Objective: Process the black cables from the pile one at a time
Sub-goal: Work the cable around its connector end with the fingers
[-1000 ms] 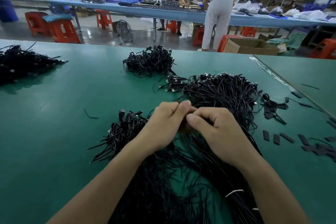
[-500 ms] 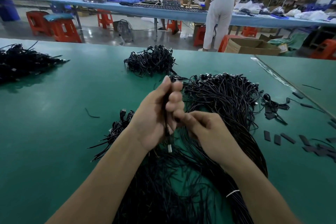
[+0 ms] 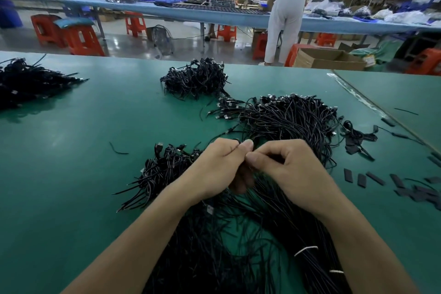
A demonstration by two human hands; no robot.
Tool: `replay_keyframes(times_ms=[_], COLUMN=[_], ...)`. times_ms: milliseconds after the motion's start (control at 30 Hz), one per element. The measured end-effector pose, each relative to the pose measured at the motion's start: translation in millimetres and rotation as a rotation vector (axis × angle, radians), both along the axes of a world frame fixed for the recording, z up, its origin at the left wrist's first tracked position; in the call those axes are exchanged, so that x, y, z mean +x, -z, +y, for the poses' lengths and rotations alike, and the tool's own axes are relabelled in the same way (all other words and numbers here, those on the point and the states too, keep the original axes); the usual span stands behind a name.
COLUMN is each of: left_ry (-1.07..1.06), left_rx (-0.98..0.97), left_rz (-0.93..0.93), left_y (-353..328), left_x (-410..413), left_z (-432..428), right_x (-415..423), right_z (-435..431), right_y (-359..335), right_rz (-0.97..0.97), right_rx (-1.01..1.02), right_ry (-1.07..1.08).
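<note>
Black cables (image 3: 286, 122) lie piled on the green table (image 3: 71, 162), under and just behind both hands. Left hand (image 3: 214, 169) and right hand (image 3: 293, 169) meet, their curled fingers (image 3: 248, 144) pinching one thin cable between them. It is mostly hidden, so I cannot tell its direction.

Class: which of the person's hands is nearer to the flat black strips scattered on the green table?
Right. The right hand lies just left of the flat black strips. The left hand is farther left still, beyond the right hand, with their fingertips meeting.
</note>
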State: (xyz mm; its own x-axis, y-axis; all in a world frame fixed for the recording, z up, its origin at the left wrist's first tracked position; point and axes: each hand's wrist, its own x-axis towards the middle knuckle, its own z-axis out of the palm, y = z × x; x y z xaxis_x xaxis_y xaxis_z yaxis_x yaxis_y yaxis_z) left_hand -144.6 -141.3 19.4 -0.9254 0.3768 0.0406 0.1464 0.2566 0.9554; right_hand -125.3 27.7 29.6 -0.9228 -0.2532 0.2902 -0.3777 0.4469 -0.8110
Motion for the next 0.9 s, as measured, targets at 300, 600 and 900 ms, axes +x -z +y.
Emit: replay_keyframes(times_ms=[300, 600, 900], left_ry=[0.242, 0.366, 0.017], left_rx=[0.278, 0.460, 0.374], left_rz=[-0.340, -0.505, -0.358], left_y=[-3, 0, 13], left_x=[-2, -2, -4], left_z=[-9, -16, 1], right_x=[1, 0, -5], right_z=[-10, -9, -8], right_y=[4, -3, 6], right_rz=[-0.143, -0.142, -0.044], right_rx=[-0.467, -0.293, -0.145], right_ry=[-0.067, -0.140, 0.042])
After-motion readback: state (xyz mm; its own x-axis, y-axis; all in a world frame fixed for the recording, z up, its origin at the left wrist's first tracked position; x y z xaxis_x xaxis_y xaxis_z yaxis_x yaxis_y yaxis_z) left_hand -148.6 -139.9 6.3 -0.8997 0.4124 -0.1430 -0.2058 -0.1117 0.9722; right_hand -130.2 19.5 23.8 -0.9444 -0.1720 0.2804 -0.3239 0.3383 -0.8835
